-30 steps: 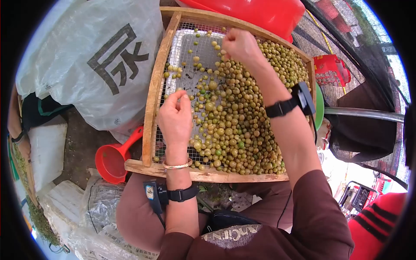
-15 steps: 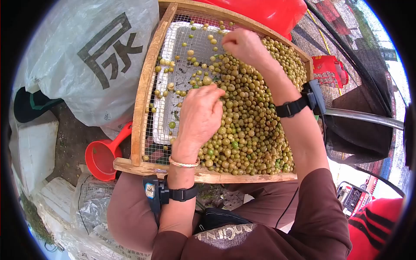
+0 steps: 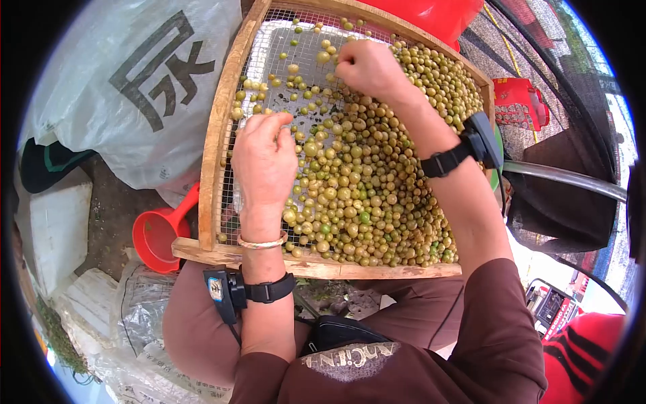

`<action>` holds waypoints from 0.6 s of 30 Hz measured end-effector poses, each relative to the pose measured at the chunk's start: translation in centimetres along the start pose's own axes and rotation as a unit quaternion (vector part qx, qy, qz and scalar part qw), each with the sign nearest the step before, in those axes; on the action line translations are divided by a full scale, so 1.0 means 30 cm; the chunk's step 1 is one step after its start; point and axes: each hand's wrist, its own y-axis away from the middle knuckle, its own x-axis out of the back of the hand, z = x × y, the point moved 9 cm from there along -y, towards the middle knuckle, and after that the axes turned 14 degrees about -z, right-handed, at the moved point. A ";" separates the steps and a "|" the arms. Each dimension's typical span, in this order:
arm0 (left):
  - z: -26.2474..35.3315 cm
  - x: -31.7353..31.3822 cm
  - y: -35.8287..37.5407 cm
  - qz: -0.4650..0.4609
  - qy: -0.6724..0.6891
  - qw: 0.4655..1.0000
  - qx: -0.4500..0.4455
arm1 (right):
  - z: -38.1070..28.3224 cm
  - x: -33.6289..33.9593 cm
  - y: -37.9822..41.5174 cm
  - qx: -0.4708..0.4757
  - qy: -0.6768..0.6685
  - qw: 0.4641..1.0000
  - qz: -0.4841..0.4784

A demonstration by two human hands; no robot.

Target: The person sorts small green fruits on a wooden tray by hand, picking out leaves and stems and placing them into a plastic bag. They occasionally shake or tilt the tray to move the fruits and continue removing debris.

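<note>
A wood-framed wire mesh tray (image 3: pixel 217 151) lies across my lap, with a thick heap of small yellow-green round fruits (image 3: pixel 356 182) on its right side and scattered ones at the left. My left hand (image 3: pixel 264 158) is over the left part of the mesh, fingers curled in; whatever they hold is hidden. Over the upper middle, at the edge of the heap, my right hand (image 3: pixel 370 67) is closed with its thumb against the fingers, and its contents cannot be made out. White material shows under the mesh.
A white sack (image 3: pixel 128 81) with dark lettering fills the upper left. Beside the frame's lower left is a red scoop (image 3: pixel 158 236). A metal pole (image 3: pixel 565 180) and a red bag (image 3: pixel 518 104) are at the right, with red plastic (image 3: pixel 424 17) beyond the tray.
My left hand has moved left and slightly up across the mesh, and more fruits show where it was. My right hand has shifted slightly left.
</note>
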 end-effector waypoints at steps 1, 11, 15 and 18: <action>0.029 -0.014 0.000 -0.001 -0.059 0.998 -0.029 | 0.032 0.022 0.027 -0.030 -0.132 0.991 -0.020; 0.088 -0.129 -0.023 -0.010 -0.269 0.963 -0.008 | -0.113 -0.110 0.108 0.015 0.020 0.995 -0.094; 0.081 -0.145 -0.025 0.036 -0.284 0.958 -0.016 | -0.143 -0.091 0.122 0.000 0.037 0.992 -0.120; 0.088 -0.134 -0.022 0.060 -0.262 0.962 -0.042 | -0.105 -0.111 0.116 -0.018 0.003 0.994 -0.112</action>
